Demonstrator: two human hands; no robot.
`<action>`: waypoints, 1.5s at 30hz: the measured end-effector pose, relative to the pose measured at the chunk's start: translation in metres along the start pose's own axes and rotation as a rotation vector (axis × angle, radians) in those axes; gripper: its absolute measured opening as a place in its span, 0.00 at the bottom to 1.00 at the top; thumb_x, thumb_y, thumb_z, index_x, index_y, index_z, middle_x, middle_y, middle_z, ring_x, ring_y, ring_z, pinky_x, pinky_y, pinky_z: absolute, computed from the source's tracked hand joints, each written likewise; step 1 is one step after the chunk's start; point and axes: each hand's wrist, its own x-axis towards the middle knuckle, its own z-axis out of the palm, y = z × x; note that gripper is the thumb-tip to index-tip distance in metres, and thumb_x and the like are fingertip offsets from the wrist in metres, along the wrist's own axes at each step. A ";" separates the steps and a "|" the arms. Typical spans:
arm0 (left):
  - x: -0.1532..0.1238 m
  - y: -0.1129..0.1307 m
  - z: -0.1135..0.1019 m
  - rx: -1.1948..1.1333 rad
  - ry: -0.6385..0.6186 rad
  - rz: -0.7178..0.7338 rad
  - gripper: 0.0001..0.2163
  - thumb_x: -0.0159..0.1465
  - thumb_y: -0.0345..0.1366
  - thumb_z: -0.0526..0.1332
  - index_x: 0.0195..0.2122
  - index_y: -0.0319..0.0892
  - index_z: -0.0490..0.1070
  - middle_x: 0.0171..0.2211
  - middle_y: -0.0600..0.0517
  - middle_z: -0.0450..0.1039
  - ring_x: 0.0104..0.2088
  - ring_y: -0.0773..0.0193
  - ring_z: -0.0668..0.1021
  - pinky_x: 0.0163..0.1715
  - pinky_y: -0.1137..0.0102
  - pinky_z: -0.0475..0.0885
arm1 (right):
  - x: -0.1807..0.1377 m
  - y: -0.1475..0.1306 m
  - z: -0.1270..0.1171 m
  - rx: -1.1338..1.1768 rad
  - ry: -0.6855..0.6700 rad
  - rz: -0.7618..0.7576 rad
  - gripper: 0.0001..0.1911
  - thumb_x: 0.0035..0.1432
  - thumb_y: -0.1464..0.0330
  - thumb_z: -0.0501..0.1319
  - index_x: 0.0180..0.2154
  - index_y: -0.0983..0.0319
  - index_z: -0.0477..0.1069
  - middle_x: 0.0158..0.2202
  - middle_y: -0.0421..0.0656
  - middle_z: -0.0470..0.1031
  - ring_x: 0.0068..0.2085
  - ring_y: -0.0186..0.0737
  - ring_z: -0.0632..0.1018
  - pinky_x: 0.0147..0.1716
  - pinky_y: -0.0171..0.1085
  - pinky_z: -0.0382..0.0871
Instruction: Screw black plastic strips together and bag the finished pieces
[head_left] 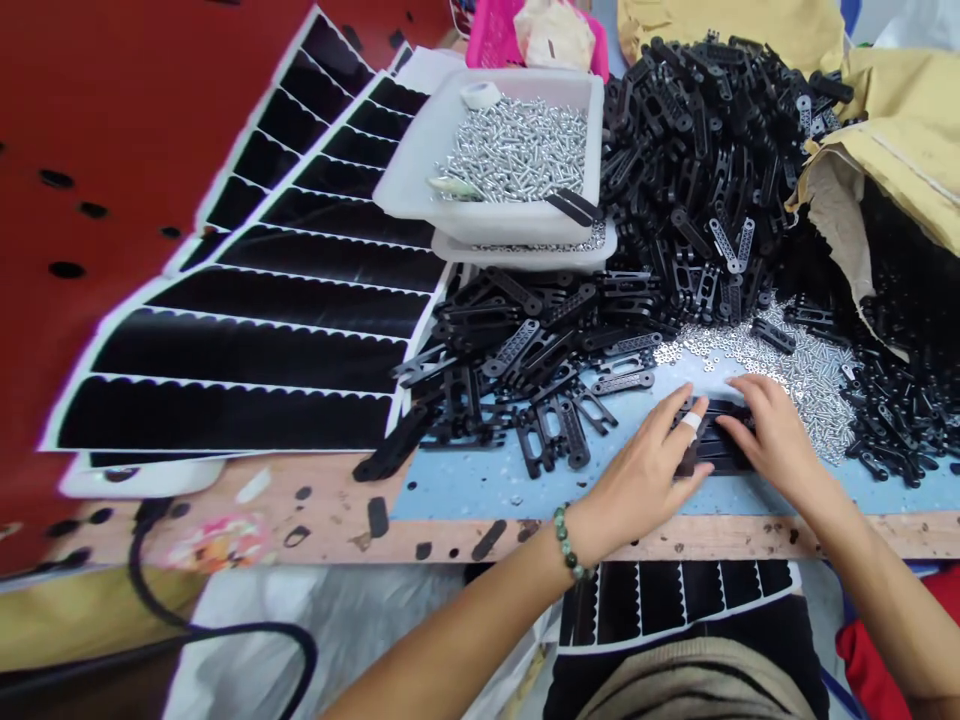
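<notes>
Between my two hands, on the blue work surface [465, 490], lies a small group of black plastic link parts [718, 440] set side by side. My left hand [646, 470], with white tape round one finger and a green bead bracelet at the wrist, grips their left side. On the right side, my right hand [784, 440] has its thumb and fingers closed round the same parts. The fingers partly hide them, so their exact number and fit cannot be made out. Just beyond the hands lie loose silver screws [814, 390] and small nuts [701, 345].
A large heap of black link parts [697, 150] rises at the back, beside yellow sacking [900, 130]. White tubs [409, 180] hold screws. Sheets of black scallop-edged stickers [247, 360] lie at left; another sheet [660, 600] rests on my lap. Small black levers [900, 420] lie at right.
</notes>
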 end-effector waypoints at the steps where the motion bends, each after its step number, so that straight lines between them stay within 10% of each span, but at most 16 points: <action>1: -0.003 0.001 0.003 -0.026 -0.010 -0.016 0.34 0.63 0.39 0.61 0.66 0.40 0.44 0.66 0.36 0.45 0.66 0.48 0.53 0.60 0.52 0.61 | -0.005 -0.001 0.003 0.025 -0.013 -0.054 0.17 0.63 0.65 0.55 0.53 0.61 0.65 0.49 0.52 0.70 0.49 0.50 0.72 0.49 0.51 0.69; 5: -0.011 0.005 0.017 -0.057 -0.049 -0.069 0.46 0.56 0.41 0.67 0.67 0.41 0.37 0.65 0.36 0.47 0.66 0.45 0.52 0.62 0.48 0.58 | -0.022 -0.007 0.016 0.055 -0.086 -0.192 0.17 0.66 0.69 0.49 0.55 0.62 0.65 0.52 0.51 0.71 0.53 0.46 0.71 0.54 0.49 0.67; 16: -0.009 0.011 0.031 0.047 0.049 -0.065 0.36 0.52 0.32 0.62 0.61 0.35 0.50 0.57 0.36 0.58 0.59 0.42 0.62 0.58 0.46 0.63 | -0.042 -0.009 0.022 0.062 -0.214 -0.145 0.27 0.66 0.61 0.47 0.64 0.64 0.54 0.66 0.51 0.54 0.67 0.47 0.54 0.64 0.54 0.50; 21: -0.006 0.015 0.022 -0.029 0.116 -0.068 0.31 0.53 0.32 0.61 0.59 0.36 0.56 0.54 0.37 0.61 0.57 0.44 0.63 0.56 0.45 0.63 | -0.043 0.023 0.007 0.563 0.283 0.066 0.21 0.67 0.62 0.43 0.56 0.58 0.64 0.58 0.50 0.68 0.58 0.45 0.69 0.56 0.52 0.64; 24: -0.007 0.021 0.002 -0.327 0.098 -0.221 0.28 0.56 0.36 0.60 0.58 0.39 0.58 0.54 0.40 0.63 0.57 0.47 0.65 0.57 0.48 0.63 | -0.042 0.023 0.009 0.627 0.411 0.038 0.23 0.65 0.55 0.44 0.53 0.59 0.65 0.55 0.52 0.69 0.56 0.50 0.71 0.53 0.55 0.66; 28: -0.009 0.028 -0.017 -0.999 -0.300 -0.559 0.19 0.61 0.45 0.57 0.50 0.42 0.68 0.43 0.46 0.73 0.43 0.55 0.76 0.40 0.61 0.75 | -0.032 -0.002 0.019 0.647 0.332 -0.108 0.29 0.60 0.45 0.44 0.49 0.57 0.65 0.43 0.51 0.75 0.42 0.49 0.77 0.38 0.49 0.72; 33: -0.016 0.027 -0.017 -1.398 -0.318 -0.810 0.22 0.64 0.51 0.51 0.48 0.40 0.69 0.43 0.43 0.75 0.43 0.55 0.77 0.36 0.63 0.76 | -0.015 -0.027 0.024 0.552 0.333 0.171 0.18 0.62 0.54 0.48 0.29 0.58 0.66 0.22 0.40 0.68 0.25 0.38 0.70 0.28 0.37 0.64; 36: -0.028 0.025 -0.013 -1.214 -0.182 -0.705 0.24 0.66 0.53 0.49 0.56 0.42 0.63 0.53 0.40 0.69 0.52 0.52 0.73 0.43 0.57 0.76 | -0.007 -0.026 0.028 0.513 0.250 0.381 0.19 0.61 0.55 0.50 0.25 0.59 0.63 0.18 0.36 0.61 0.23 0.35 0.66 0.25 0.34 0.59; 40: -0.037 0.020 0.001 -0.401 0.190 -0.449 0.29 0.64 0.45 0.57 0.63 0.42 0.51 0.63 0.39 0.53 0.63 0.50 0.61 0.56 0.53 0.67 | 0.000 -0.023 0.038 0.336 0.141 0.472 0.20 0.62 0.56 0.50 0.23 0.59 0.64 0.17 0.36 0.60 0.21 0.35 0.63 0.24 0.34 0.54; 45: -0.025 0.013 0.019 0.085 0.052 -0.209 0.24 0.67 0.38 0.54 0.62 0.38 0.54 0.64 0.40 0.53 0.66 0.50 0.52 0.63 0.46 0.53 | 0.001 -0.027 0.039 0.007 0.126 0.355 0.19 0.65 0.61 0.49 0.28 0.61 0.71 0.26 0.45 0.70 0.28 0.41 0.70 0.30 0.37 0.61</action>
